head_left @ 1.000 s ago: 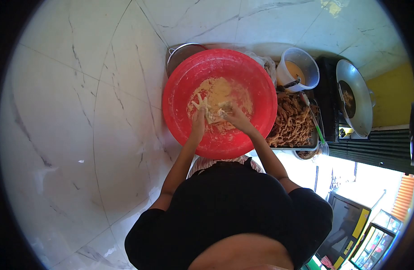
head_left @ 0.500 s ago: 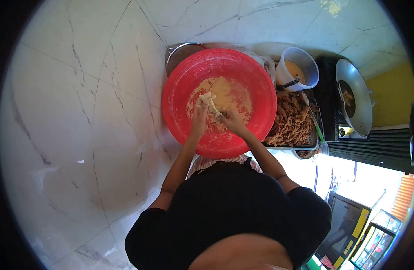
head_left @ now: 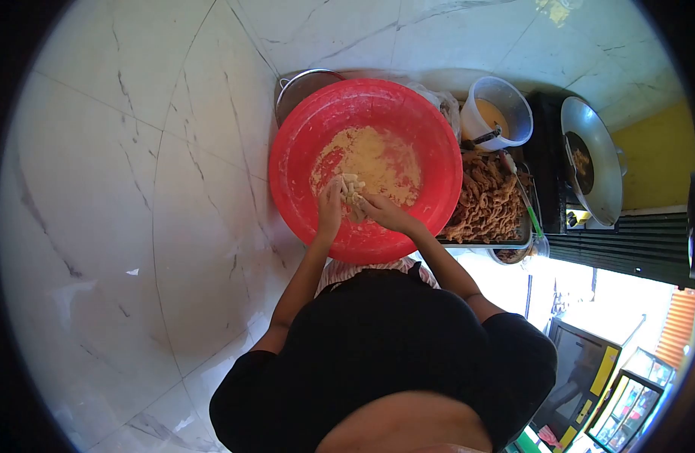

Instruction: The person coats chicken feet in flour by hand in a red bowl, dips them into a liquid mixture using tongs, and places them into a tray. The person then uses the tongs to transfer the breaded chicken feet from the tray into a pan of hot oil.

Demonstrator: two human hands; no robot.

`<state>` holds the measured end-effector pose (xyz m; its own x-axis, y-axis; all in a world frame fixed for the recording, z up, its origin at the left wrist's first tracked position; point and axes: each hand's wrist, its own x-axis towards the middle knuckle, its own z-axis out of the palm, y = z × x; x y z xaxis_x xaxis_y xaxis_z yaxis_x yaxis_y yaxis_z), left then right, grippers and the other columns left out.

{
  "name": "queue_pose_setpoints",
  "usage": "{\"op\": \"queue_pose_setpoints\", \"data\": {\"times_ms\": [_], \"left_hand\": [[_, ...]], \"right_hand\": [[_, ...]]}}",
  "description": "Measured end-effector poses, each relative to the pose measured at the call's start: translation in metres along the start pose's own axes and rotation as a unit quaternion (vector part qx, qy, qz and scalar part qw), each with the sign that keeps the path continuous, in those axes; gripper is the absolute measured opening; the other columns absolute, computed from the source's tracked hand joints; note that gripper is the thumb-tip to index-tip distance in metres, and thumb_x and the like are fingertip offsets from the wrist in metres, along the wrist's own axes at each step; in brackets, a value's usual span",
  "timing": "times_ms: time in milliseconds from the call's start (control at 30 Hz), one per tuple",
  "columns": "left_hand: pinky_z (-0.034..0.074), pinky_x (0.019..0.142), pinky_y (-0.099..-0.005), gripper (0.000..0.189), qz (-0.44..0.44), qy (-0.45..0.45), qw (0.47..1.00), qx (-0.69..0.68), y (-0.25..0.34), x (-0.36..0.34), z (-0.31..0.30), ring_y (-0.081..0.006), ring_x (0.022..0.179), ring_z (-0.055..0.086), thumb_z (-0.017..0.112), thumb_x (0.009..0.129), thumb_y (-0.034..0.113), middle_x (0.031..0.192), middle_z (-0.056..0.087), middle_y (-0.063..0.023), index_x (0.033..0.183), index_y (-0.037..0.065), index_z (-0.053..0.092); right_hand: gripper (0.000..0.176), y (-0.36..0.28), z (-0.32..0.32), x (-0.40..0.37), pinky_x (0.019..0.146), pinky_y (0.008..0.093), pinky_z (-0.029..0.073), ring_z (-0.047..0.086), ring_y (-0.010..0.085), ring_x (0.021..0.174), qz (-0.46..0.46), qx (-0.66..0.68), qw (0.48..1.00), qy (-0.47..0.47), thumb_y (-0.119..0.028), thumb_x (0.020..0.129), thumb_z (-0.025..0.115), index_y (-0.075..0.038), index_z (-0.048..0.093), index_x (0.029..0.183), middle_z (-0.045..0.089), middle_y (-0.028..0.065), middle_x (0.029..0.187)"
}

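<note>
A wide red basin (head_left: 291, 204) stands in front of me, with pale yellowish flour (head_left: 374, 158) spread over its bottom. My left hand (head_left: 331, 202) is closed around a bunch of flour-coated strips (head_left: 352, 186), pale and lumpy, over the near left part of the flour. From the right, my right hand (head_left: 385, 211) pinches the lower end of the same strips, its fingertips close to the left hand. What the strips are made of is hidden under the flour.
Right of the basin, a metal tray (head_left: 479, 244) holds a heap of brown fried strips (head_left: 487, 200) with green-handled tongs (head_left: 530, 208). Behind it stands a clear bucket (head_left: 519, 113) of yellowish liquid. A wok (head_left: 608, 166) sits farther right on a black stove. A tiled wall (head_left: 393, 38) rises behind.
The long floured strip that stretched between my hands is now gathered into a bunch. My right hand has moved slightly left and down, nearer my left hand.
</note>
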<state>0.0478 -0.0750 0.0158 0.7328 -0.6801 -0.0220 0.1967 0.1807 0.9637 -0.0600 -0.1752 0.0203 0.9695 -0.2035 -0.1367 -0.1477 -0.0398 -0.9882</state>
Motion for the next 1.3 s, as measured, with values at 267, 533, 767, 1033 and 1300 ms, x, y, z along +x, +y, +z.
{"op": "queue_pose_setpoints", "data": {"times_ms": [267, 533, 767, 1033, 1300], "left_hand": [[0.041, 0.081, -0.0255, 0.025, 0.030, 0.031, 0.982, 0.184, -0.002, -0.005, -0.030, -0.0156, 0.089, 0.054, 0.044, 0.090, 0.015, 0.103, 0.056, -0.0100, 0.104, -0.002, 0.053], [0.043, 0.080, -0.0283, 0.019, 0.093, 0.076, 0.950, 0.287, 0.008, -0.021, -0.071, -0.0187, 0.090, 0.057, 0.044, 0.087, 0.009, 0.096, 0.060, -0.0111, 0.098, 0.000, 0.057], [0.044, 0.074, -0.0313, 0.015, 0.138, 0.078, 0.887, 0.434, 0.018, -0.022, -0.054, -0.0256, 0.084, 0.058, 0.048, 0.081, 0.008, 0.088, 0.061, -0.0113, 0.089, 0.004, 0.061], [0.044, 0.072, -0.0330, 0.014, 0.154, 0.086, 0.884, 0.433, 0.012, -0.023, -0.059, -0.0263, 0.080, 0.058, 0.049, 0.080, 0.007, 0.085, 0.060, -0.0115, 0.087, 0.004, 0.061], [0.044, 0.071, -0.0331, 0.013, 0.153, 0.104, 0.882, 0.434, 0.002, -0.023, -0.063, -0.0272, 0.079, 0.058, 0.050, 0.079, 0.007, 0.085, 0.060, -0.0116, 0.086, 0.003, 0.060]], "right_hand": [[0.042, 0.100, -0.087, 0.024, 0.058, 0.0355, 0.045, 0.059, 0.0210, 0.065, 0.002, -0.316, 0.949, -0.003, -0.037, 0.088, 0.040, 0.002, 0.058, 0.089, 0.058, 0.0130, 0.068], [0.031, 0.106, -0.120, 0.038, 0.068, 0.0414, 0.047, 0.059, 0.0323, 0.080, 0.125, -0.491, 0.862, 0.013, -0.027, 0.075, 0.054, -0.001, 0.057, 0.093, 0.058, 0.0167, 0.088], [0.020, 0.096, -0.025, 0.045, 0.067, 0.0402, 0.046, 0.056, 0.0330, 0.083, 0.031, -0.543, 0.834, -0.089, -0.020, 0.073, 0.057, -0.004, 0.055, 0.085, 0.056, 0.0158, 0.088], [0.020, 0.101, -0.027, 0.052, 0.068, 0.0412, 0.045, 0.055, 0.0332, 0.081, -0.046, -0.558, 0.815, -0.146, -0.021, 0.072, 0.057, -0.004, 0.055, 0.083, 0.054, 0.0164, 0.086], [0.027, 0.064, -0.056, 0.092, 0.068, 0.0432, 0.046, 0.057, 0.0360, 0.078, 0.019, -0.526, 0.850, 0.036, -0.025, 0.076, 0.055, 0.001, 0.055, 0.082, 0.057, 0.0209, 0.080]]}}
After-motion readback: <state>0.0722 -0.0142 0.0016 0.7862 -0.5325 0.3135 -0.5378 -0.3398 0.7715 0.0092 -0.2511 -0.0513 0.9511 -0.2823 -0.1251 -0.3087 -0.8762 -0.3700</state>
